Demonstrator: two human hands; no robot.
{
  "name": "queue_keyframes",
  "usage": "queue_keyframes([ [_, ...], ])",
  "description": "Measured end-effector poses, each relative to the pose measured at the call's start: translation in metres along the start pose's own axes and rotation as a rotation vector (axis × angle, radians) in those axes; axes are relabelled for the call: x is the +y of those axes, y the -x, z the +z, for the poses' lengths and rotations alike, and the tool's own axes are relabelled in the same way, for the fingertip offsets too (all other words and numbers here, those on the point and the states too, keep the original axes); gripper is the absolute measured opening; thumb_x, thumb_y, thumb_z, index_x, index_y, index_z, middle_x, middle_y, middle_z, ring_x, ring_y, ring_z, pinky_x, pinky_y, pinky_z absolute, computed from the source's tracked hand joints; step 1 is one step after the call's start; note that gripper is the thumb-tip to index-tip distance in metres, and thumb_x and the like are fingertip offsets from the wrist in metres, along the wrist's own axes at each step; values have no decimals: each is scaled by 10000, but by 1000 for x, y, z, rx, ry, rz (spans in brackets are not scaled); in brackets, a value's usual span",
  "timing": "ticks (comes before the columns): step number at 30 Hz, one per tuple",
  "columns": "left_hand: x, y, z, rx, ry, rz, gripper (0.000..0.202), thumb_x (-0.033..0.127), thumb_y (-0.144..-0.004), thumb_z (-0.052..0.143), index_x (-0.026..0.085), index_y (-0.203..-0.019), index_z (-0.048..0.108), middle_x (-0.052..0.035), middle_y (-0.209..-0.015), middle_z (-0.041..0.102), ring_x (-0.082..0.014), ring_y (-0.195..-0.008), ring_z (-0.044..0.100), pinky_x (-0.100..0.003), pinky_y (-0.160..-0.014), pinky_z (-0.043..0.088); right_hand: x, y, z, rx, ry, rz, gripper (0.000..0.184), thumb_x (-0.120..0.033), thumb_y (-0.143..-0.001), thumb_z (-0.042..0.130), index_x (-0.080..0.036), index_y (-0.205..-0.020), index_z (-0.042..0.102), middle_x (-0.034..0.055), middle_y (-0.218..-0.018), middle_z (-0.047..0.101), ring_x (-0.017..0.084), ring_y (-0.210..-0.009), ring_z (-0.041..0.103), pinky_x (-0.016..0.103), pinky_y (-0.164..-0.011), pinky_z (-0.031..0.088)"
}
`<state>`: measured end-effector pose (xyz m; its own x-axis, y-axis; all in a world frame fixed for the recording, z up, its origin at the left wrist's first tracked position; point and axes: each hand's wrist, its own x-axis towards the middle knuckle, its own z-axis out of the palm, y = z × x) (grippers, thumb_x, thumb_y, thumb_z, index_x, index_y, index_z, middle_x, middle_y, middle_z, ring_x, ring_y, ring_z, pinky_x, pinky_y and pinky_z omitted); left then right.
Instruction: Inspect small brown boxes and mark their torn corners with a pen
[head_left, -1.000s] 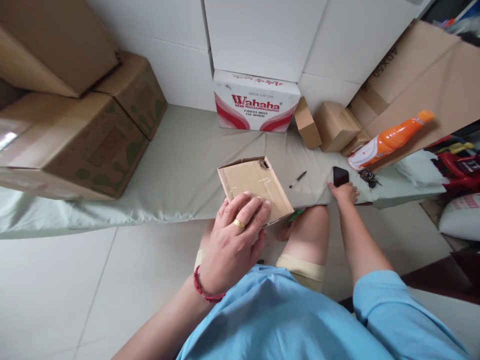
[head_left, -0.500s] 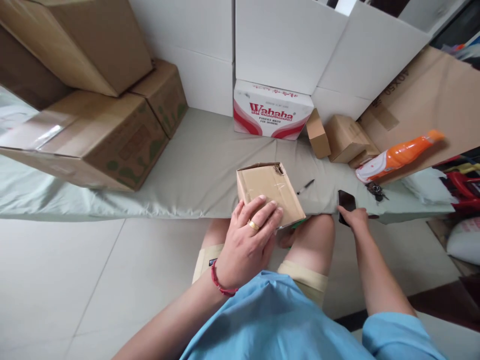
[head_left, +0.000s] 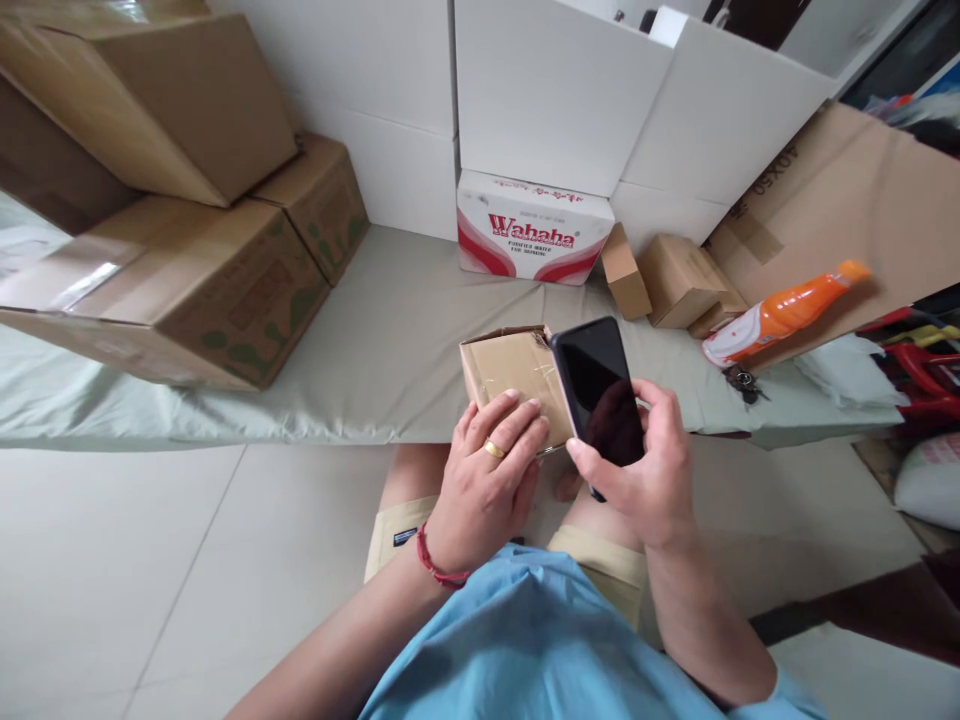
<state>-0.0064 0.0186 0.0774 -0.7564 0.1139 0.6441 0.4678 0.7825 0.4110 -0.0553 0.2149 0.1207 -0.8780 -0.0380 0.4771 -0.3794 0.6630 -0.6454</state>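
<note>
R hand (head_left: 645, 465) grips the phone (head_left: 598, 395), ctr-right of frame: thumb on its lower L edge, fingers round its R edge, screen dark & facing up. Phone overlaps R side of the small brown box (head_left: 517, 370), mid-frame; can't tell if they touch. L hand (head_left: 487, 460) lies on that box, fingertips on the near half of its top, fingers close together, thumb mostly hidden; can't tell if it grips. Box's far end is left of the phone's top, beyond the L fingertips.

Counts: 1 phone, 1 box under L hand. Upper ctr: 1 Wahaha carton (head_left: 534, 230); to its right at least 2 little brown boxes (head_left: 679, 280). Right side: 1 orange bottle (head_left: 787, 312), tilted, w/ 1 bunch of keys (head_left: 742, 382) just below; 1 big "40X50" carton (head_left: 832, 220) behind. Upper left: at least 3 brown cartons (head_left: 247, 290), stacked.
</note>
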Motion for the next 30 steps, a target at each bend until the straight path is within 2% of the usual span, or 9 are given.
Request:
queue_keyframes([
  [3,0,1,1,-9,10,-8,459,115,-1043,613,224,-1489,633,-129,-1472,749,-322,-1525,585,-563,-1279,490,-22,2,8,15,28,-108,657,-443,-802,850,-246,-1363,571,139,-1260,666,331,-1125,692,514,-946,641],
  [6,-1,1,2,6,16,-2,488,111,-1046,608,222,-1521,611,-134,-1469,748,-325,-1527,582,-563,-1279,487,-28,5,13,19,46,-131,672,-401,-822,831,-233,-1402,535,158,-1295,642,343,-1170,675,520,-958,641],
  [19,-4,0,6,19,19,20,421,155,-1063,606,196,-1482,610,-140,-1455,750,-340,-1499,592,-561,-1260,490,-31,6,13,20,71,-161,667,-387,-829,821,-210,-1400,526,150,-1325,610,316,-1214,652,488,-986,620],
  [21,-3,-1,4,14,14,22,412,148,-1063,613,197,-1472,615,-138,-1456,750,-337,-1500,591,-561,-1258,491,-23,6,9,20,64,-143,664,-420,-831,833,-212,-1390,540,144,-1317,617,306,-1185,662,481,-983,616],
  [23,-3,0,3,10,10,23,406,144,-1063,620,209,-1464,620,-131,-1459,751,-329,-1501,592,-555,-1255,494,0,1,3,23,63,-82,687,-484,-831,848,-223,-1392,550,131,-1301,628,298,-1151,671,484,-993,607],
  [26,-3,1,1,6,8,33,393,147,-1061,636,219,-1448,631,-128,-1468,750,-321,-1505,595,-548,-1253,495,65,-19,-5,44,116,84,757,-577,-788,871,-223,-1384,564,134,-1301,641,323,-1218,659,526,-1084,565],
  [28,-3,2,1,3,7,32,391,143,-1059,639,219,-1442,636,-126,-1472,750,-318,-1513,592,-545,-1259,489,118,-38,-8,17,273,282,815,-582,-694,922,-181,-1324,595,174,-1331,637,362,-1318,621,532,-1158,521],
  [30,-3,2,1,4,3,28,388,138,-1056,638,216,-1436,641,-126,-1470,752,-318,-1513,592,-545,-1260,485,166,-55,-10,-107,463,548,803,-564,-684,929,-141,-1296,626,219,-1355,635,376,-1365,601,488,-1179,504],
])
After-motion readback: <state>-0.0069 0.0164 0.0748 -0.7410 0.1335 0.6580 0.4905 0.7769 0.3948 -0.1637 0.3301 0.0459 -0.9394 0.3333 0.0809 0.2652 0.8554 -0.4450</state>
